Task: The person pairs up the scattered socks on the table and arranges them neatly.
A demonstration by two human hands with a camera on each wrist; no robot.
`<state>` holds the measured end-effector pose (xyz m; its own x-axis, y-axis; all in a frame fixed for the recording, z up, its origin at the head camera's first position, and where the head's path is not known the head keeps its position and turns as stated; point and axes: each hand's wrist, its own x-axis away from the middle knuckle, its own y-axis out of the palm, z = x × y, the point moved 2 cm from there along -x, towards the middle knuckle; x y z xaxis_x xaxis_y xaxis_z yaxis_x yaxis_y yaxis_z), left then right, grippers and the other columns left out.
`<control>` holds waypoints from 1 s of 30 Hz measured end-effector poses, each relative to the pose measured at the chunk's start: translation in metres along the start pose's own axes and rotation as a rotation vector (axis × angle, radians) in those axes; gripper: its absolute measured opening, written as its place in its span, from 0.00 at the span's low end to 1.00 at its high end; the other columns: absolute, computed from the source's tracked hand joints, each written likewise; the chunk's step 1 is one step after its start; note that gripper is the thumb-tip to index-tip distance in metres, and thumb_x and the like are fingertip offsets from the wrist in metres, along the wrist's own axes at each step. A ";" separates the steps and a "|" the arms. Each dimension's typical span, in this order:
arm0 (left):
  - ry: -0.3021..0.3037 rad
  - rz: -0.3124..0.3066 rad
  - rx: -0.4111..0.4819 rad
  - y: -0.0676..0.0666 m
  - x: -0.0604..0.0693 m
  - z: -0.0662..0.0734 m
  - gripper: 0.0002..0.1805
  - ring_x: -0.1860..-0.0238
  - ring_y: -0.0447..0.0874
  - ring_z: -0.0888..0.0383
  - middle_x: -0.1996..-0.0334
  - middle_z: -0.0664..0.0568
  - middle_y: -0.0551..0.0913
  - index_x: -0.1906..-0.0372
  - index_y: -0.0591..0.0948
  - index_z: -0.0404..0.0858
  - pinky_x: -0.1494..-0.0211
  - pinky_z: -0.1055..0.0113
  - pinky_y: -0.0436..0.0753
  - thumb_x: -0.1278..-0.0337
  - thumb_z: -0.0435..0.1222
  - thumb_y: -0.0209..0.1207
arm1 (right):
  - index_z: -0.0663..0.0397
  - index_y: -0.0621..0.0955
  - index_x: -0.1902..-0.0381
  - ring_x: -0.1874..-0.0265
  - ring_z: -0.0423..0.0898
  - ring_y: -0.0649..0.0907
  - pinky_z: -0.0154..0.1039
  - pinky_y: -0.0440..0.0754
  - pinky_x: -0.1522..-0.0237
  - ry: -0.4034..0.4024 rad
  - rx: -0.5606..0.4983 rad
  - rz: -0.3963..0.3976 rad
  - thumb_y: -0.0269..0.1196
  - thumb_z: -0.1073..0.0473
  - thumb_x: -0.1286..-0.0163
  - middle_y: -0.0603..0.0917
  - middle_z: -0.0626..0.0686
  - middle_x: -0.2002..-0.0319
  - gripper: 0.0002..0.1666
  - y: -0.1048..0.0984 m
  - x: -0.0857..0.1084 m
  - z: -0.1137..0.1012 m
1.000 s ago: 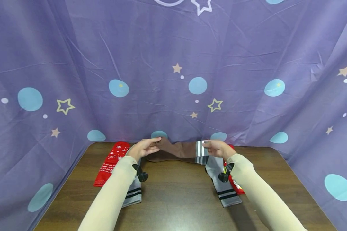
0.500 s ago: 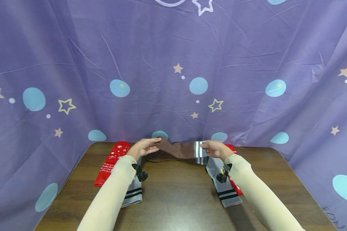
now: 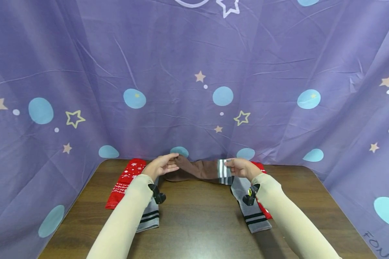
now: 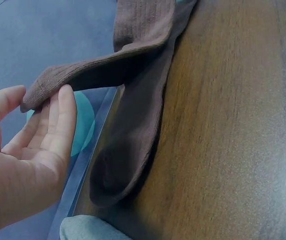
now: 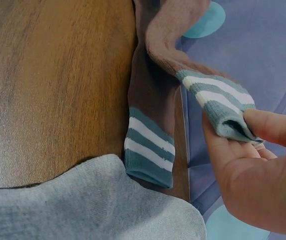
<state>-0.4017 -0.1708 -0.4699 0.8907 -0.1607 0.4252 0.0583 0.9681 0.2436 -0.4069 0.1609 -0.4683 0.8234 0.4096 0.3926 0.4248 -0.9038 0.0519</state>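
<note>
Two brown socks with grey-green cuffs and white stripes lie at the table's far edge, one above the other. My left hand (image 3: 163, 166) holds the upper brown sock (image 4: 95, 70) by its toe, thumb on one side and fingers beneath. At the other end my right hand (image 5: 263, 165) pinches this sock's striped cuff (image 5: 218, 97). Its middle sags between my hands. The lower brown sock (image 4: 132, 125) lies flat on the table beneath, its striped cuff (image 5: 150, 150) beside the toe of a grey sock.
A grey sock with black stripes (image 3: 253, 212) lies on the right, partly over a red sock (image 3: 265, 212). Another grey sock (image 3: 150, 216) and a red snowflake sock (image 3: 126, 183) lie left, partly behind my arm. A purple curtain (image 3: 181, 126) hangs behind the wooden table (image 3: 194, 219).
My right hand has shifted slightly left with the cuff, so the upper brown sock sags a little more. My left hand has barely moved.
</note>
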 end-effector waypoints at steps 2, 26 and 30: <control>0.000 -0.008 0.008 -0.001 0.000 0.001 0.05 0.61 0.84 0.55 0.65 0.51 0.80 0.56 0.74 0.40 0.41 0.59 0.87 0.26 0.38 0.55 | 0.52 0.73 0.52 0.67 0.36 0.83 0.32 0.81 0.58 0.006 0.003 0.001 0.45 0.66 0.19 0.84 0.41 0.71 0.09 0.000 0.000 0.000; 0.021 0.005 -0.009 -0.006 0.006 0.003 0.05 0.67 0.84 0.60 0.71 0.56 0.80 0.59 0.75 0.40 0.26 0.52 0.73 0.26 0.37 0.54 | 0.58 0.70 0.45 0.68 0.37 0.83 0.33 0.81 0.58 0.056 -0.011 0.003 0.46 0.66 0.19 0.84 0.42 0.71 0.10 0.004 0.006 -0.003; 0.008 0.002 -0.002 -0.008 0.006 0.001 0.05 0.67 0.85 0.60 0.72 0.56 0.81 0.58 0.74 0.39 0.27 0.52 0.74 0.25 0.36 0.54 | 0.60 0.70 0.41 0.67 0.36 0.82 0.36 0.80 0.52 0.055 0.011 0.021 0.48 0.65 0.19 0.83 0.42 0.70 0.13 0.005 0.007 -0.002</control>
<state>-0.3972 -0.1792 -0.4683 0.8943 -0.1573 0.4189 0.0577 0.9689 0.2407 -0.3995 0.1593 -0.4632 0.8105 0.3825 0.4436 0.4116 -0.9108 0.0333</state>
